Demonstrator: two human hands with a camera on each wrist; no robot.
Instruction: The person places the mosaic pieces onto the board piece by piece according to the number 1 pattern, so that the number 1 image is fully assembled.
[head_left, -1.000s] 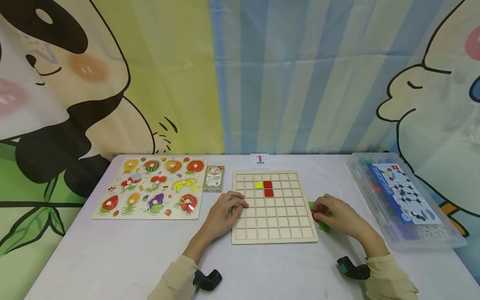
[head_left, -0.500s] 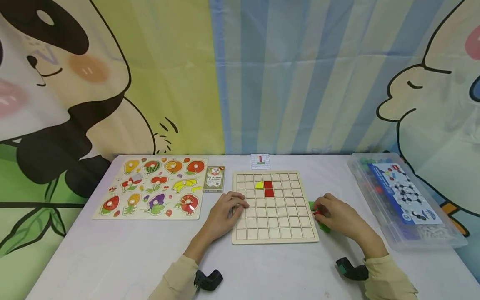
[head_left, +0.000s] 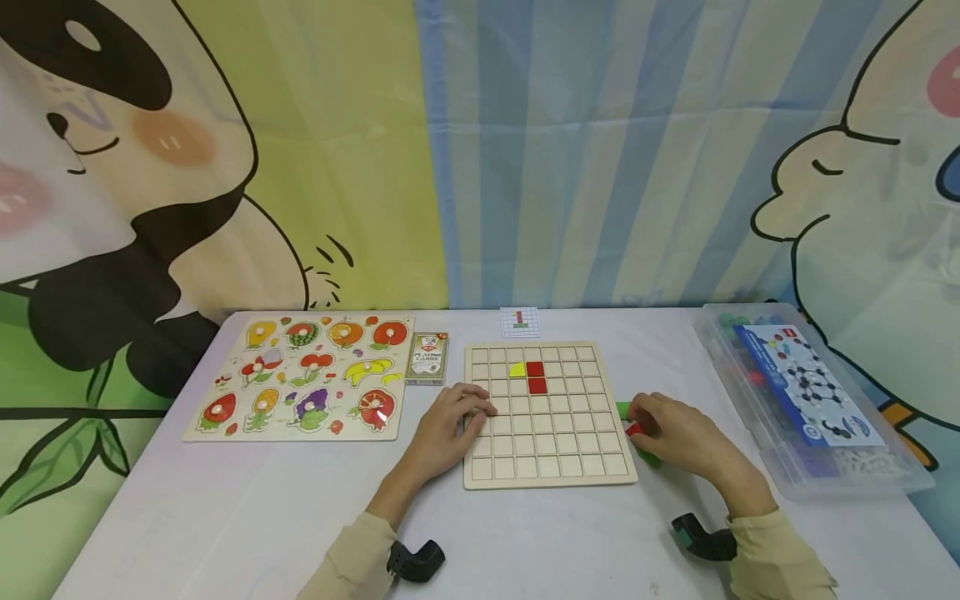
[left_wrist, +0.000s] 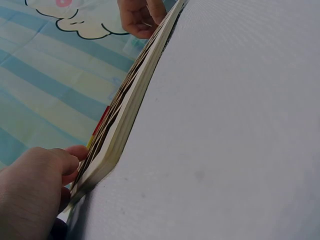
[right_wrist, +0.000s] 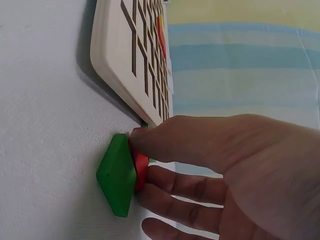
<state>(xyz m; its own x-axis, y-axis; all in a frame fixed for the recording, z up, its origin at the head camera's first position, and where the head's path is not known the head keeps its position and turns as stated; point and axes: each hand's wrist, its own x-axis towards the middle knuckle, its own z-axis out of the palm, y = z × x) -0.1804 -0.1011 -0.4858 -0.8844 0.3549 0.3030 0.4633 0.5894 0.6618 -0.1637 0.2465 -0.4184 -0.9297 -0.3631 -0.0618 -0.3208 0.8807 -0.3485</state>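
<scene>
A square wooden grid board [head_left: 555,450] lies on the table with two red squares [head_left: 537,385] and a yellow piece [head_left: 517,369] in its upper cells. My left hand [head_left: 450,425] rests on the board's left edge, fingers loosely bent over the border. Just off the right edge, my right hand [head_left: 675,429] pinches a red block [right_wrist: 141,165] between thumb and fingers; much of the block is hidden by them. Right beside it is a green diamond-shaped block [right_wrist: 117,175]. Another green piece [head_left: 623,410] shows past the fingertips, partly covered by the hand.
A small grid card [head_left: 521,322] with a red and green figure lies behind the board. To the left are a playing card box [head_left: 428,358] and a fruit puzzle board [head_left: 300,387]. A clear plastic case [head_left: 813,400] of coloured parts stands at right.
The right hand has shifted very slightly toward me at the same spot, the red block still between its fingers. The left hand stays on the board's edge.
</scene>
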